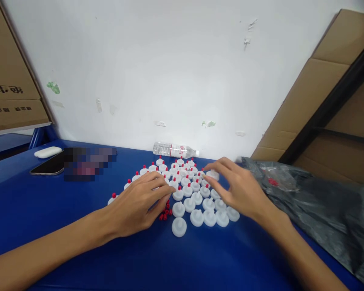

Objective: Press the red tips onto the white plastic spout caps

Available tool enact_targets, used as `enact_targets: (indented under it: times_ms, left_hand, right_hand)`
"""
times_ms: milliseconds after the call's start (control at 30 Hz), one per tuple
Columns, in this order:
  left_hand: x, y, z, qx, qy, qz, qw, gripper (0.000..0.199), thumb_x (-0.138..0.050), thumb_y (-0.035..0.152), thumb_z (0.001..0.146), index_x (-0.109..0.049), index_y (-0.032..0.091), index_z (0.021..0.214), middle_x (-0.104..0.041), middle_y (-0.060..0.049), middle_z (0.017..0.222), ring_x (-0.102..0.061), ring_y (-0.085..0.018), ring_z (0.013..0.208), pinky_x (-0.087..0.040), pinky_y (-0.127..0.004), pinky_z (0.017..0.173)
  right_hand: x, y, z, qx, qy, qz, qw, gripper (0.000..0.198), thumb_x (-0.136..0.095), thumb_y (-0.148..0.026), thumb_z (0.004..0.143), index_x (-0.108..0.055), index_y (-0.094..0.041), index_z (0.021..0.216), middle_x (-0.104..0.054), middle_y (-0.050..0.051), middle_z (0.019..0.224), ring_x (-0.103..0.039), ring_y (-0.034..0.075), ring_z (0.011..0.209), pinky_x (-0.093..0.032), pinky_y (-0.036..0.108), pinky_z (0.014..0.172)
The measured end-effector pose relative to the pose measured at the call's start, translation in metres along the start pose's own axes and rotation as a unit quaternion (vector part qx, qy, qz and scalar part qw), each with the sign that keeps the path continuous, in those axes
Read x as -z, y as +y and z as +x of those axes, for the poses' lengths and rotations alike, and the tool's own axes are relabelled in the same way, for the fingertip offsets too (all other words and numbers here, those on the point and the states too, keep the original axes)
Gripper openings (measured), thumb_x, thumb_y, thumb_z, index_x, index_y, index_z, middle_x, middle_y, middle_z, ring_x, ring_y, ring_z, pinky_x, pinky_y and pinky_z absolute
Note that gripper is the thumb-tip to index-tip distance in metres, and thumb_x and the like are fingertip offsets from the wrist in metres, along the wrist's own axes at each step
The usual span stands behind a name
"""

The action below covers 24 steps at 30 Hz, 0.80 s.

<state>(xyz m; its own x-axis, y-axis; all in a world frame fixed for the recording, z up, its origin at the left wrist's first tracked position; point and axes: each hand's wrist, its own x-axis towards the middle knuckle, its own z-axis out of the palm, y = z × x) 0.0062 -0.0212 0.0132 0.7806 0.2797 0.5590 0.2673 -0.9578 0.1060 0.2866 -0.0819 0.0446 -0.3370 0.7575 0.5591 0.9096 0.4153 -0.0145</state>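
Note:
Many white round nozzle caps (197, 218) stand on the blue table, the rear ones topped with small red tip caps (179, 188) and the front ones with bare nozzles. My left hand (142, 200) is curled over the left side of the group, fingers bent together and fingertips beside a red-topped cap. Whatever it may pinch is hidden. Loose red tip caps (165, 216) lie below its fingers. My right hand (235, 184) hovers at the right side, thumb and forefinger apart around a white cap (212, 174), close to a red tip. Its grip looks loose.
A clear water bottle (176, 150) lies along the white wall. At left are a phone (48, 166) and a white case (47, 152), beside a blurred patch. A dark plastic bag (318, 214) covers the right side, with a clear bag of red pieces (276, 181) on it.

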Motion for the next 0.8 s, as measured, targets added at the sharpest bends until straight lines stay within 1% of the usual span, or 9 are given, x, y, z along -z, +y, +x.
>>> enact_targets:
  times_ms: [133, 200, 233, 300, 367, 467, 567, 667, 800]
  left_hand:
    - [0.001, 0.004, 0.001, 0.011, 0.049, 0.013, 0.999, 0.034, -0.047, 0.015, 0.1, -0.05, 0.02, 0.134, -0.063, -0.009, 0.113, -0.058, -0.022, 0.102, -0.049, -0.036, 0.087]
    - [0.0, 0.005, 0.0, 0.012, 0.051, 0.016, 0.998, 0.03, -0.051, 0.02, 0.1, -0.051, 0.02, 0.13, -0.062, -0.008, 0.114, -0.058, -0.021, 0.101, -0.049, -0.036, 0.087]
    - [-0.001, 0.006, 0.0, 0.013, 0.049, 0.015, 0.999, 0.025, -0.052, 0.023, 0.1, -0.052, 0.02, 0.126, -0.063, -0.007, 0.111, -0.059, -0.021, 0.099, -0.049, -0.035, 0.086]
    - [-0.003, 0.006, -0.001, 0.015, 0.04, 0.014, 0.999, 0.018, -0.054, 0.028, 0.101, -0.054, 0.02, 0.116, -0.062, -0.005, 0.103, -0.058, -0.02, 0.092, -0.049, -0.033, 0.08]
    - [-0.005, 0.006, -0.002, 0.012, 0.037, 0.018, 0.999, 0.015, -0.053, 0.032, 0.101, -0.053, 0.019, 0.11, -0.061, -0.004, 0.096, -0.057, -0.019, 0.085, -0.048, -0.031, 0.073]
    - [-0.005, 0.006, -0.002, 0.009, 0.032, 0.036, 0.999, 0.013, -0.048, 0.031, 0.104, -0.053, 0.019, 0.103, -0.059, -0.003, 0.092, -0.055, -0.018, 0.08, -0.045, -0.029, 0.068]
    - [-0.003, 0.007, -0.002, 0.012, 0.013, 0.042, 0.999, 0.019, -0.04, 0.028, 0.106, -0.052, 0.018, 0.094, -0.056, -0.003, 0.088, -0.052, -0.017, 0.075, -0.04, -0.029, 0.065]
    - [-0.001, 0.007, 0.0, -0.008, 0.001, 0.025, 1.0, 0.023, -0.034, 0.021, 0.105, -0.05, 0.018, 0.088, -0.053, -0.003, 0.084, -0.045, -0.017, 0.071, -0.035, -0.031, 0.066]
    - [-0.001, 0.008, 0.003, -0.03, -0.001, -0.008, 1.0, 0.023, -0.034, 0.017, 0.104, -0.044, 0.018, 0.083, -0.049, -0.001, 0.078, -0.04, -0.017, 0.071, -0.031, -0.034, 0.069]
  right_hand:
    - [-0.016, -0.028, -0.001, 0.144, -0.005, 0.012, 0.99, 0.028, -0.049, -0.02, 0.101, -0.056, -0.02, 0.128, -0.065, 0.011, 0.122, -0.064, 0.024, 0.107, -0.053, 0.039, 0.09]
    - [-0.023, -0.04, -0.002, 0.199, -0.01, 0.02, 0.98, 0.03, -0.049, -0.013, 0.099, -0.054, -0.018, 0.128, -0.067, 0.01, 0.12, -0.063, 0.023, 0.109, -0.052, 0.039, 0.093]
    - [-0.026, -0.045, -0.002, 0.216, -0.007, 0.029, 0.976, 0.027, -0.05, -0.012, 0.099, -0.054, -0.016, 0.126, -0.069, 0.01, 0.116, -0.063, 0.023, 0.107, -0.053, 0.039, 0.092]
    - [-0.03, -0.053, -0.002, 0.234, 0.015, 0.056, 0.971, 0.018, -0.052, -0.015, 0.1, -0.054, -0.015, 0.117, -0.071, 0.008, 0.107, -0.065, 0.022, 0.101, -0.054, 0.037, 0.087]
    - [-0.032, -0.056, -0.002, 0.239, 0.05, 0.08, 0.967, 0.011, -0.052, -0.018, 0.101, -0.052, -0.016, 0.112, -0.072, 0.007, 0.101, -0.066, 0.02, 0.098, -0.055, 0.036, 0.084]
    - [-0.033, -0.056, -0.002, 0.242, 0.08, 0.1, 0.962, 0.011, -0.053, -0.015, 0.1, -0.049, -0.018, 0.11, -0.073, 0.007, 0.102, -0.067, 0.019, 0.1, -0.056, 0.034, 0.084]
    - [-0.032, -0.055, -0.001, 0.244, 0.083, 0.104, 0.96, 0.012, -0.054, -0.013, 0.099, -0.049, -0.019, 0.107, -0.073, 0.007, 0.106, -0.067, 0.018, 0.103, -0.055, 0.033, 0.085]
    - [-0.027, -0.056, 0.001, 0.255, 0.09, 0.061, 0.961, 0.007, -0.05, -0.013, 0.1, -0.054, -0.018, 0.103, -0.075, 0.007, 0.108, -0.068, 0.018, 0.104, -0.055, 0.032, 0.083]
    - [-0.021, -0.06, 0.007, 0.286, 0.122, -0.007, 0.95, 0.021, -0.043, -0.011, 0.103, -0.06, -0.018, 0.094, -0.076, 0.004, 0.107, -0.069, 0.018, 0.102, -0.053, 0.03, 0.08]
